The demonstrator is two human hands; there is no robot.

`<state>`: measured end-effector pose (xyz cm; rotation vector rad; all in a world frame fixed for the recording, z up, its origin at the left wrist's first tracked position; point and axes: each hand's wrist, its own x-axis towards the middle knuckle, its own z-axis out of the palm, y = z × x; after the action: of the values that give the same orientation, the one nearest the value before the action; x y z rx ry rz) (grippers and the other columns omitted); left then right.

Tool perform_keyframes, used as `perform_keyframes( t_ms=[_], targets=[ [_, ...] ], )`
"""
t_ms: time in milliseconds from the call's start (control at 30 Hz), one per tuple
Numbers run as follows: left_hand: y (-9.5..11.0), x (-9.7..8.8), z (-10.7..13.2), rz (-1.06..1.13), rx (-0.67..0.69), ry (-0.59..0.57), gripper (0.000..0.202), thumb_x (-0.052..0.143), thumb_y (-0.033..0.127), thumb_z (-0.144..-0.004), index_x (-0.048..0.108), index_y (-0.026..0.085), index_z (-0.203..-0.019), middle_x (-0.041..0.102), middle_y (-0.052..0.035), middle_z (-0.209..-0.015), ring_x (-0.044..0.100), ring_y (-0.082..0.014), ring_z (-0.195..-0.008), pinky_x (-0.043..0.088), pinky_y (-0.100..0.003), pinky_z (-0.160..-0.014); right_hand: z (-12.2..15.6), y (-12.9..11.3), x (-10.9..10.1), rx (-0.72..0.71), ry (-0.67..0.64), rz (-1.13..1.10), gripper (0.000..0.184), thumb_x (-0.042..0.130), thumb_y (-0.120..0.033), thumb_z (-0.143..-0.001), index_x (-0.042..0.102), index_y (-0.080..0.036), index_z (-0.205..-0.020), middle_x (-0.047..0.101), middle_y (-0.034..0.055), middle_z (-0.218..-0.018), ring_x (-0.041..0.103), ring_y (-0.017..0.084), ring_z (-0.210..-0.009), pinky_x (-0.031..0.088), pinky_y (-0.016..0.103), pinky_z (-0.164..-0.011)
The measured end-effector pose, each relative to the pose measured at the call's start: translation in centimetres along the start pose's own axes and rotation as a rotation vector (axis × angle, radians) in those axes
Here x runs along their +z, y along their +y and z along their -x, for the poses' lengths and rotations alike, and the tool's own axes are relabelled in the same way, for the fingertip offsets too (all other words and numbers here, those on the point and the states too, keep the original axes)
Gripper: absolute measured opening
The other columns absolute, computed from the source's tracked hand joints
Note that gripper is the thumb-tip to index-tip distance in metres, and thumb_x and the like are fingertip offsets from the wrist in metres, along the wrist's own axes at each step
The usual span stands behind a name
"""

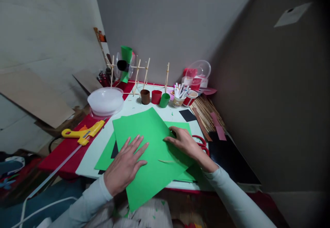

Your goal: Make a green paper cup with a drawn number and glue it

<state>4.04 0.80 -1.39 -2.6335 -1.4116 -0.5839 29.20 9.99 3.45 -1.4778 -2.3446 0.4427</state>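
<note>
A large green paper sheet [146, 132] lies tilted on the white table top [134, 109], over other green and black sheets. My left hand [125, 164] rests flat on its lower left part, fingers stretched out and spread. My right hand [184, 142] presses on the sheet's right edge with fingers bent, fingertips touching the paper; nothing shows inside them. Red-handled scissors [202, 142] lie just right of that hand, partly hidden by it.
A yellow glue gun [84, 133] lies at the left on red cloth, beside a white bowl [105, 101]. Brown, red and green cups [154, 97], a cup of markers [179, 95], a wooden stick frame [140, 75], bamboo sticks [207, 111] and paper strips fill the back.
</note>
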Motion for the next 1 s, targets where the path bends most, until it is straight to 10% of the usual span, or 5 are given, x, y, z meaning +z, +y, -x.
perform_keyframes(
  t_ms=[233, 400, 800, 1000],
  targets=[
    [-0.5, -1.8, 2.0, 0.057, 0.014, 0.238, 0.046, 0.053, 0.009, -0.096, 0.049, 0.012, -0.141, 0.056, -0.0171, -0.149, 0.036, -0.0256, -0.15, 0.036, -0.057, -0.12, 1.9, 1.8, -7.3, -0.002, 0.26, -0.095, 0.013, 0.053, -0.032, -0.092, 0.06, -0.021, -0.092, 0.063, 0.0033, -0.08, 0.055, 0.018, -0.07, 0.04, 0.027, -0.064],
    [-2.0, -2.7, 4.1, -0.066, 0.035, 0.028, 0.068, 0.06, 0.047, -0.094, 0.039, 0.019, -0.153, 0.045, -0.0161, -0.159, 0.036, -0.035, -0.15, 0.039, -0.064, -0.114, 4.0, 4.1, -11.7, 0.134, 0.497, -0.095, 0.02, 0.06, -0.044, -0.091, 0.059, -0.024, -0.088, 0.051, -0.0014, -0.071, 0.04, 0.015, -0.06, 0.032, 0.027, -0.055],
    [-5.3, -1.8, 3.6, 0.106, -0.002, -0.042, 0.065, 0.059, 0.048, -0.094, 0.036, 0.039, -0.155, 0.036, -0.0072, -0.165, 0.035, -0.0359, -0.149, 0.031, -0.066, -0.118, 4.5, 5.5, -9.8, 0.24, 0.465, -0.607, 0.02, 0.067, -0.039, -0.085, 0.062, -0.021, -0.09, 0.06, 0.0007, -0.08, 0.051, 0.013, -0.064, 0.042, 0.024, -0.056],
    [-0.9, -4.9, 0.1, 1.108, -0.555, 0.032, 0.067, 0.061, 0.055, -0.09, 0.046, 0.031, -0.152, 0.061, -0.0105, -0.146, 0.057, -0.0337, -0.134, 0.05, -0.051, -0.109, 3.2, 2.4, -6.1, 0.127, 0.338, -0.726, 0.019, 0.063, -0.038, -0.088, 0.062, -0.02, -0.094, 0.062, 0.0024, -0.084, 0.055, 0.015, -0.072, 0.046, 0.027, -0.063]
  ],
)
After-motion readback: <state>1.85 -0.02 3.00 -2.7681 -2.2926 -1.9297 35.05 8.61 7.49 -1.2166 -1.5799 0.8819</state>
